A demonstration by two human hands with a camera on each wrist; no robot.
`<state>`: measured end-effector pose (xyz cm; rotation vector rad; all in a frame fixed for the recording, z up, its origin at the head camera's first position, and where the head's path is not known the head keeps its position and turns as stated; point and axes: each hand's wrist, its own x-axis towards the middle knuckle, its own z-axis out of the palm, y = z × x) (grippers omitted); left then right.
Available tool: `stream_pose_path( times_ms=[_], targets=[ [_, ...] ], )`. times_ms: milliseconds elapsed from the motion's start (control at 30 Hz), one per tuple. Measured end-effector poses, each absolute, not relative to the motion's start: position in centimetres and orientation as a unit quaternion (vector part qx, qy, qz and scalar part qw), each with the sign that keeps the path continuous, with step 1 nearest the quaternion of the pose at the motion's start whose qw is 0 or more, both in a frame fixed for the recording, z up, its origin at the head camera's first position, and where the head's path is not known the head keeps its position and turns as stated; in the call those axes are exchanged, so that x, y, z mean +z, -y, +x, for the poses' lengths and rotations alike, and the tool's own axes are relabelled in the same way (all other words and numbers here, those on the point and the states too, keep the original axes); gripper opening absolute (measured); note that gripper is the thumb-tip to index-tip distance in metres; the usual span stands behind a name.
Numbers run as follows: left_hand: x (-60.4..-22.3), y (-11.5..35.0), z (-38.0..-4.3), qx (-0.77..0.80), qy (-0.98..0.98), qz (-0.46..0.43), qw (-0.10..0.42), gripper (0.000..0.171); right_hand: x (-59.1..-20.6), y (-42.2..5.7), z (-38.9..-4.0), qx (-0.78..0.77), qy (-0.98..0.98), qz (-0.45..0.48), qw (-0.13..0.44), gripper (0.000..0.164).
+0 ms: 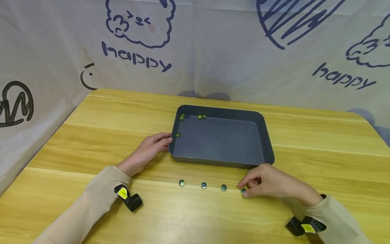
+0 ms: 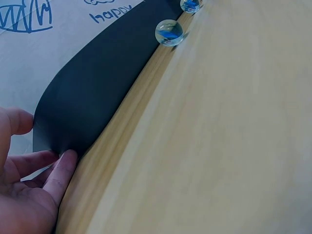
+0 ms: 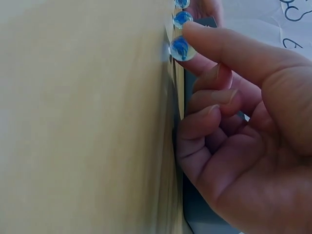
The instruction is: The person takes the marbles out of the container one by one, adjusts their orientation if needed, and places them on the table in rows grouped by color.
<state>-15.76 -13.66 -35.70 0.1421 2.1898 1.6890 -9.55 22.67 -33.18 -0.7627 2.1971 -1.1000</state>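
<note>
A dark grey rectangular tray (image 1: 222, 162) lies on the wooden table. My left hand (image 1: 152, 145) is at its left wall, and in the left wrist view extended fingertips (image 2: 66, 161) touch the outside of that wall. In front of the tray, my right hand (image 1: 271, 181) pinches a glass marble (image 1: 243, 191) between thumb and index finger, low over the table. The right wrist view shows this marble (image 3: 181, 49) as clear with a blue swirl, the other fingers curled beside it. Left of it, three marbles stand spaced in a row: one (image 1: 223, 187), another (image 1: 203, 185) and a greenish one (image 1: 181, 183).
Inside the tray, a yellow-green marble (image 1: 178, 134) lies near the left wall, and several more, among them a blue marble (image 1: 187, 116), sit along the back left. Behind the table (image 1: 100, 135) hangs a white cloth (image 1: 213, 51) with drawings. Both wrists carry small black cameras.
</note>
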Motion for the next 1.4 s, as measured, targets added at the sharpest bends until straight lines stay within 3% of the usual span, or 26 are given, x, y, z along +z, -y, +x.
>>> stream_pose_path(
  times_ms=[600,1400],
  targets=[
    [-35.91,13.74,-15.79,0.602,-0.776,0.056,0.182,0.053,-33.11,-22.63,-9.60,-0.397,-0.830,-0.271,0.285,0.014],
    [-35.92,13.63,-15.79,0.597,-0.779,0.054,0.183,0.053,-33.25,-22.55,-9.54,-0.397,-0.825,-0.278,0.291,0.018]
  ],
)
